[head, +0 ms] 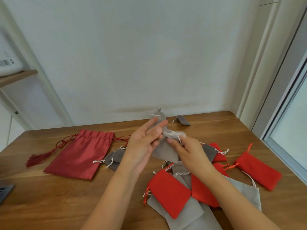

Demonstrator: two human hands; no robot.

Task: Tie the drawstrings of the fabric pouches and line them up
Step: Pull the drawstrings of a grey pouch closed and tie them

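Grey pouch (163,152) held up over the middle of the desk (49,196), neck gathered, its pale cord (174,133) blurred between the hands. Knot not yet visibly finished.

Right hand (187,151): fingers curled, pinching the neck and cord of this pouch. Left hand (143,143): palm toward the camera, two fingers straight, the others bent in at the neck. Whether it actually grips cannot be told.

Far edge of the desk, just behind the hands: tied grey pouch (157,115) with a bow showing on it, partly hidden by the left fingertips. Near it, to the right, a small dark grey pouch (183,120) lies flat; its closure is too small to read. Judged as the start of the row, one or two items at most.

Still loose:
- another grey pouch (114,159) left of the hands, cords trailing;
- large dark red pouch (79,155) toward the left edge, tasselled cord (38,159) spread out untied;
- red pouches (167,191) heaped at the near edge and right side, overlapping pale grey pouches (245,195) beneath them.

Estimate: early stage. Current pouch mid-tie; most of the pile remains to tie and line up.
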